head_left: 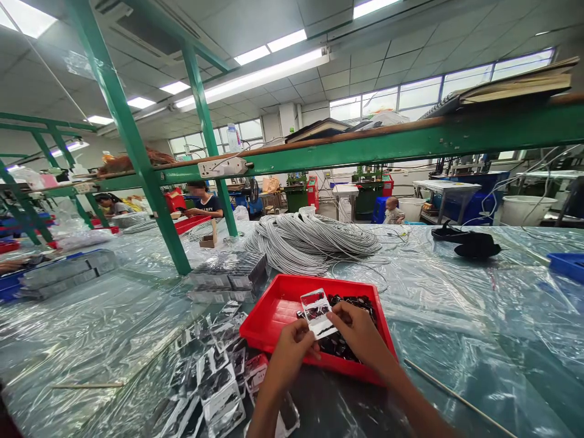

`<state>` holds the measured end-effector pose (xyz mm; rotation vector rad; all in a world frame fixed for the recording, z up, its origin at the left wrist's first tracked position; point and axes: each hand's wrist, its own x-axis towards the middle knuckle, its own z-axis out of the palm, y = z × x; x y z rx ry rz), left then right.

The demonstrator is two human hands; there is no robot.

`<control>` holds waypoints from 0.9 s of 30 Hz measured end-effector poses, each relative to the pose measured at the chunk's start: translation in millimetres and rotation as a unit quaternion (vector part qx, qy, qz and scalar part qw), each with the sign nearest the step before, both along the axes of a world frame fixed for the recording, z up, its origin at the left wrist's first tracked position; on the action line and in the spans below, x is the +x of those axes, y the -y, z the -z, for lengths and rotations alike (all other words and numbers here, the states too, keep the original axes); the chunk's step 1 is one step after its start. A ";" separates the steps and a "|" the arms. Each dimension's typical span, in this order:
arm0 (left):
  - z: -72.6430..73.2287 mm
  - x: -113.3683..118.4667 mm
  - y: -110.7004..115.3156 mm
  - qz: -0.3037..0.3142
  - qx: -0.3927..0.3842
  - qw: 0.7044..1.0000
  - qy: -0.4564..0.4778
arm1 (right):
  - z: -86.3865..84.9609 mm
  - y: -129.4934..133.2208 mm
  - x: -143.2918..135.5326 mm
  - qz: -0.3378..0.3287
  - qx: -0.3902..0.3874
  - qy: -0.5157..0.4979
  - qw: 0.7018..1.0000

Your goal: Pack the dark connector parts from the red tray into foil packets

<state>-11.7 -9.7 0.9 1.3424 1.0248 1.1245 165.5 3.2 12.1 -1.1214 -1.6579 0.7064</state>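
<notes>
Over a red tray (276,296) is a small clear plastic package (318,311) with a white band and dark parts inside. My left hand (294,348) pinches its lower left edge. On its right side, my right hand (351,322) grips it with thumb and fingers. Many small shiny black pieces (365,308) lie in the right part of the tray, partly hidden by my hands. Left of the tray, several similar clear packages (220,389) are spread in a loose pile.
Behind the tray sit a big coil of grey cable (310,240) and stacked boxes (228,274). A green post (159,225) and shelf beam (319,152) cross in front. A thin stick (456,395) lies at right. Another person (205,204) sits beyond.
</notes>
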 end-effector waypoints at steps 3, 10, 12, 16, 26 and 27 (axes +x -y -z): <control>-1.3 1.1 2.2 -0.008 0.020 1.000 0.000 | 1.3 2.2 -3.1 -0.037 -0.033 -0.037 0.998; 2.6 5.1 0.5 -0.023 0.020 0.998 0.048 | 14.1 -1.5 -3.9 -0.129 -0.138 -0.159 0.969; 4.9 6.4 -0.9 -0.026 0.016 0.998 0.059 | 17.4 -2.5 -5.3 -0.151 -0.165 -0.200 0.954; 10.1 7.6 -3.3 -0.024 0.016 0.998 0.064 | 24.3 -5.8 -8.8 -0.172 -0.211 -0.192 0.943; 8.0 -2.6 -5.0 -0.017 0.003 0.997 0.078 | 7.6 4.9 -3.6 -0.072 0.118 0.103 0.985; 7.2 -3.2 -4.2 -0.006 0.006 0.997 0.076 | 5.3 5.9 -1.8 -0.092 0.108 0.105 0.984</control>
